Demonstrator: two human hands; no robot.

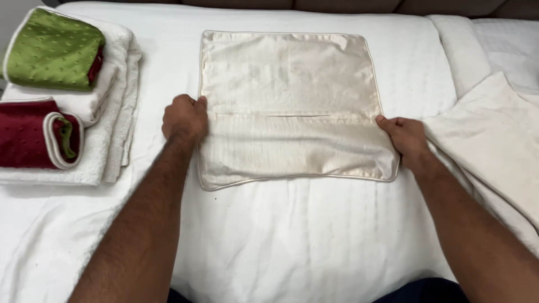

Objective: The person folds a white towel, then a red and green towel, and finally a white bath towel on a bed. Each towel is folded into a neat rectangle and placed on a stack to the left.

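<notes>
A: Where are the 2 hands?

B: Both sit on a cream satin pillowcase [289,106] that lies flat in the middle of the white bedsheet [281,235]. The left hand [185,119] is at its left edge, about halfway down, fingers curled into a loose fist with the edge of the fabric pinched at the fingertips. The right hand [405,137] is at the right edge at the same height, fingers closed on the hem there.

A: How does the pillowcase lie?

B: Spread out and nearly square to the person, piped border all round. A straight seam or flap line runs across it from hand to hand, and the lower part looks slightly wrinkled. I cannot tell whether that line is a fold or an envelope opening.

A: What else is on the bed?

B: At the left, well apart from the pillowcase, a stack of folded white towels [112,112] carries a folded green dotted cloth [53,50] on top and a dark red cloth [25,134] with a pale trim nearer the person. At the right, just beside the right hand, a rumpled off-white cloth [494,146] spreads out, with a white pillow [505,50] behind it.
</notes>
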